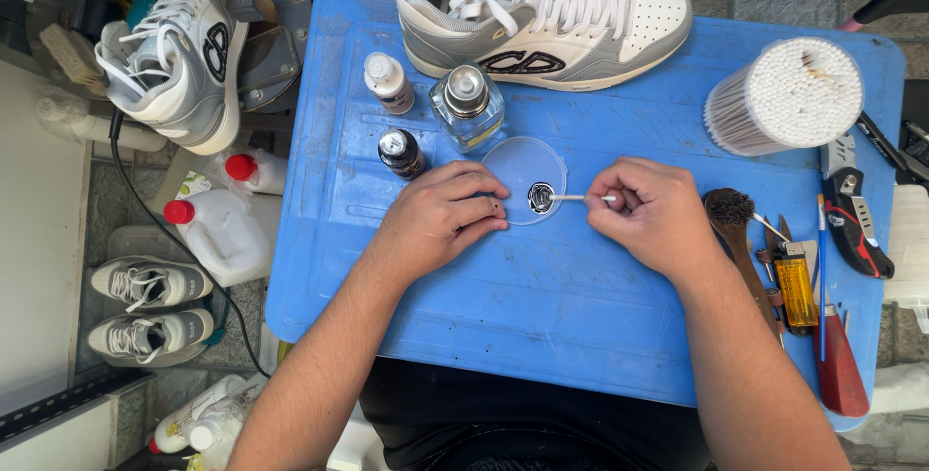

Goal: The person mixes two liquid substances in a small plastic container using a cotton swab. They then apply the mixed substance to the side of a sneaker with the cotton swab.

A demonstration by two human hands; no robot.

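My right hand (pixel 653 212) pinches a cotton swab (pixel 579 198) whose tip sits in a black and white paint blob (pixel 541 197) on a clear round plastic lid (pixel 524 173). With curled fingers, my left hand (pixel 445 214) rests against the lid's left edge on the blue tray table (pixel 542 297). Behind the lid stand a small black paint bottle (pixel 401 152), a white bottle (pixel 388 83) and a clear glass bottle (pixel 467 106). A grey and white high-top sneaker (pixel 542 11) lies at the table's far edge.
A round tub of cotton swabs (pixel 789 93) lies at the right. A wooden brush (pixel 735 224), a lighter (pixel 795 287), a red-handled tool (pixel 840 360) and a utility knife (pixel 856 214) line the right side. Another sneaker (pixel 179 55), red-capped bottles (pixel 218 229) and more shoes (pixel 150 306) sit left.
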